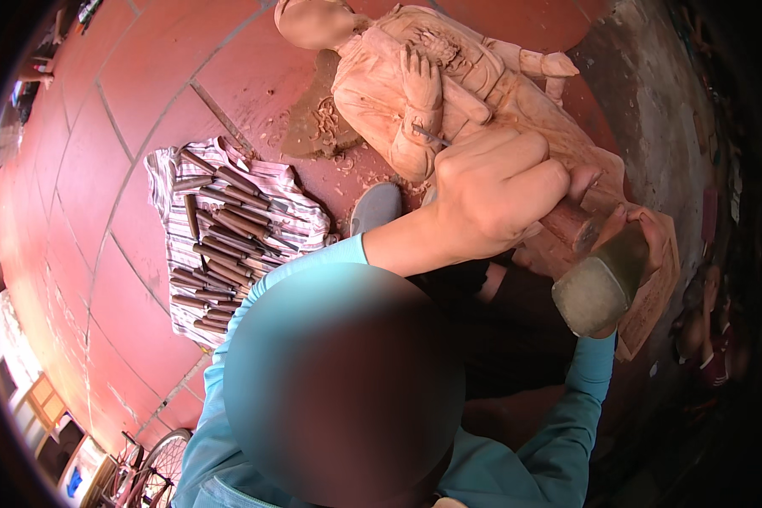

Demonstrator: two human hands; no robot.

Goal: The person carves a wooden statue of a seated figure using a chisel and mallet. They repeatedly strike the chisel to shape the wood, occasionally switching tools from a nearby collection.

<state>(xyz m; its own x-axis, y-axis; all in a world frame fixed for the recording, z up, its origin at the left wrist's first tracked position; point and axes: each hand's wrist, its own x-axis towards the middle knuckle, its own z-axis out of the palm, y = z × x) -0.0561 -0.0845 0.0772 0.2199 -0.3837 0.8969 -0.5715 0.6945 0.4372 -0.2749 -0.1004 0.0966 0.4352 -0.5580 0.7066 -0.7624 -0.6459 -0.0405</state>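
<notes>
A carved wooden figure [474, 93] lies tilted across the upper right, with a robe, folded arms and hands cut into it. My left hand [495, 190] is closed in a fist around a chisel [571, 224]. Its thin metal blade points left at the figure's sleeve, and the butt of its brown wooden handle shows below my fingers. Close to that butt, but apart from it, is the pale end of a blocky, dark green mallet [593, 295]. Curled fingers of my right hand [652, 235] grip the mallet from behind; the rest of that hand is hidden.
On the red tiled floor [102, 203] at left, several wooden-handled carving tools [229, 241] lie on a striped cloth [165, 182]. Wood shavings [326, 123] are scattered beside the figure. A grey shoe [377, 207] is near my left forearm. A bicycle wheel [165, 461] shows at lower left.
</notes>
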